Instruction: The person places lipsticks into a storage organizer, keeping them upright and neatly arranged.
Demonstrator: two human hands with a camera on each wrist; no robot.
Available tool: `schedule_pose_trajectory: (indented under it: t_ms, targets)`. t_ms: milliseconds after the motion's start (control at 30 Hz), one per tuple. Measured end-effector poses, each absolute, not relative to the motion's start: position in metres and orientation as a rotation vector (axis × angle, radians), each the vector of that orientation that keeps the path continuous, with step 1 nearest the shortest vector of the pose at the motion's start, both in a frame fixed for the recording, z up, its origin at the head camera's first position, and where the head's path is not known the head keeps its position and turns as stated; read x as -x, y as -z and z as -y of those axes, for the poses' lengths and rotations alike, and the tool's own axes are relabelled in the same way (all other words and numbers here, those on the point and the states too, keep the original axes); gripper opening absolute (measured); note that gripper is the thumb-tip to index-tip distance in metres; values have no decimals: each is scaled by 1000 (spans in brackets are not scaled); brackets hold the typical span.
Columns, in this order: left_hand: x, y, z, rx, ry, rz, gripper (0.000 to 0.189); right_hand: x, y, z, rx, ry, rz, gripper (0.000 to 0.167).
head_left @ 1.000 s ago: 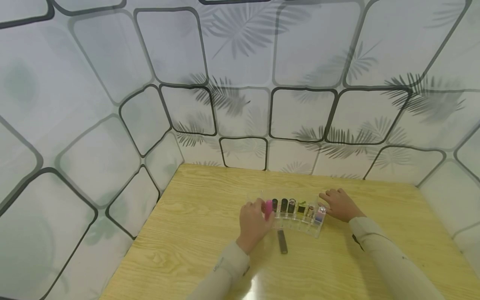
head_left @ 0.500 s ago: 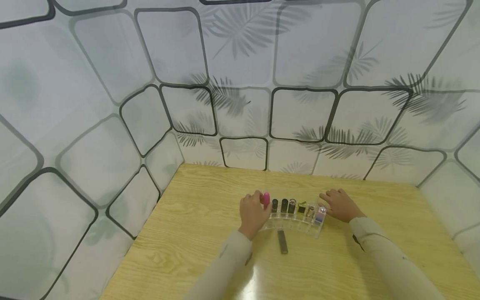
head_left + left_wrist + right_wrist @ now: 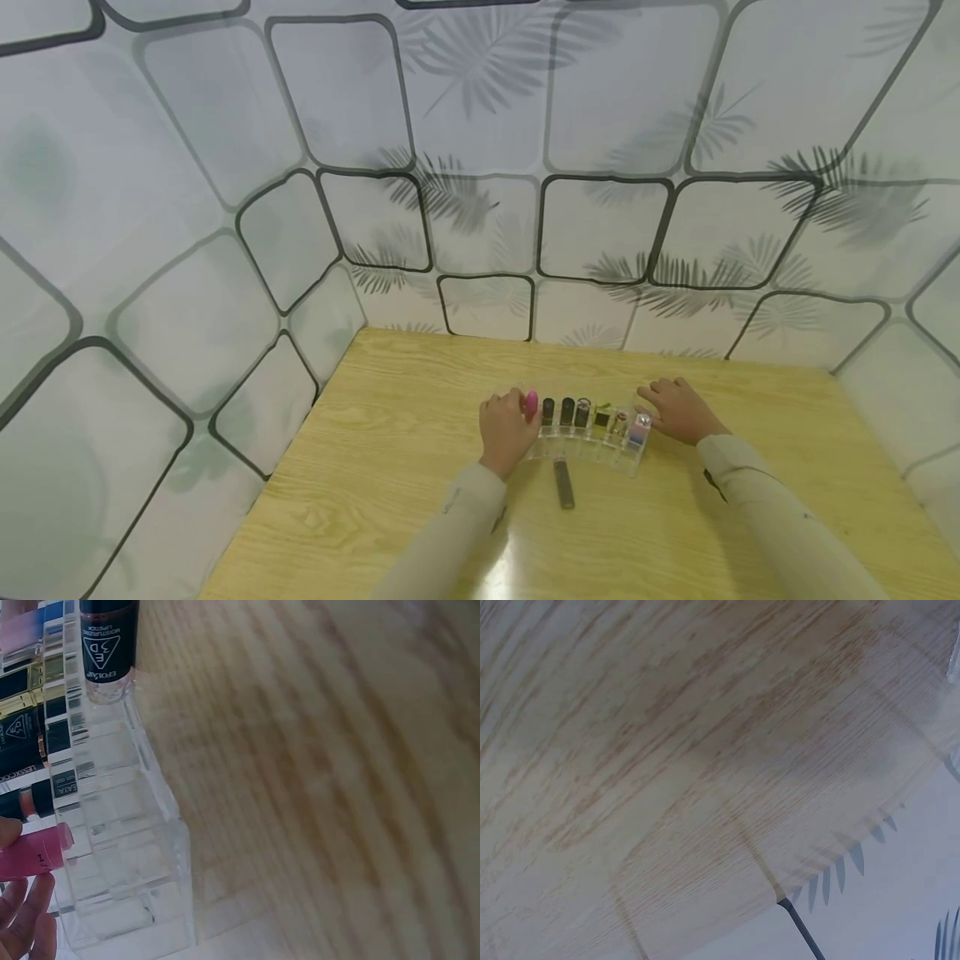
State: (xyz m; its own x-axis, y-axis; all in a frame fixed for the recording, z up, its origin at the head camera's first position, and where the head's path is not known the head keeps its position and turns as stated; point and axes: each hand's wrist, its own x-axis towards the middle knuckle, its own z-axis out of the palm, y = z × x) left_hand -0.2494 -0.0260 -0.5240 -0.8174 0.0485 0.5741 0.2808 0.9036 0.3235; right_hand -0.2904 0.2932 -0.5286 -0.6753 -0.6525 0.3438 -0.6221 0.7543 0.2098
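Note:
In the head view, my left hand [image 3: 508,433] is at the left end of a clear lipstick stand [image 3: 630,460]. It pinches a pink lipstick tube [image 3: 34,853] between thumb and fingers; in the left wrist view the tube's end is against the stand's clear tiers. My right hand [image 3: 681,412] holds the stand's far right corner, its fingertips partly hidden there. A row of cosmetics stands in the back slots, among them black tubes [image 3: 567,411], a gold-and-black one [image 3: 602,417] and a pink-and-blue one [image 3: 640,429]. The right wrist view shows neither hand.
A dark lipstick tube [image 3: 564,484] lies on the wooden table [image 3: 360,500] in front of the stand. Light patterned walls [image 3: 487,225] rise behind the table and along its sides.
My left hand first lifted the pink lipstick tube slightly up and back, then lowered it a little. My right hand and the stand have kept their places.

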Motion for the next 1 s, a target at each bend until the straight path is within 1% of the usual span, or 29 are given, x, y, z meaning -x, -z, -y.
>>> schedule_pose_trajectory:
  t_ms: [200,433,500,700,767,833,867,1000]
  targets:
    - [247,528,26,222,533,2498,27,289,527,-292,-974,93,2545,51]
    - [246,531,26,201,526,2502,27,291,530,-293,-966,112,2571,43]
    - [245,532,25,194,517,2502,26,292,531,-294,-965,118,2573,44]
    - [246,537,24,194,477,2491,22,292,529,-293,-978,125,2546,57]
    - [246,538,24,197,453,2487,22,292,529,-293,-978,125,2548,59]
    - [245,538,25,199,419,2503,22,292,529,-293,-976,126,2555,58]
    - [245,538,25,200,402,2518,23,291,528,-292,-975,126,2559,52]
    - [242,535,25,215,327,2559,28,289,526,-291,-970,121,2567,42]
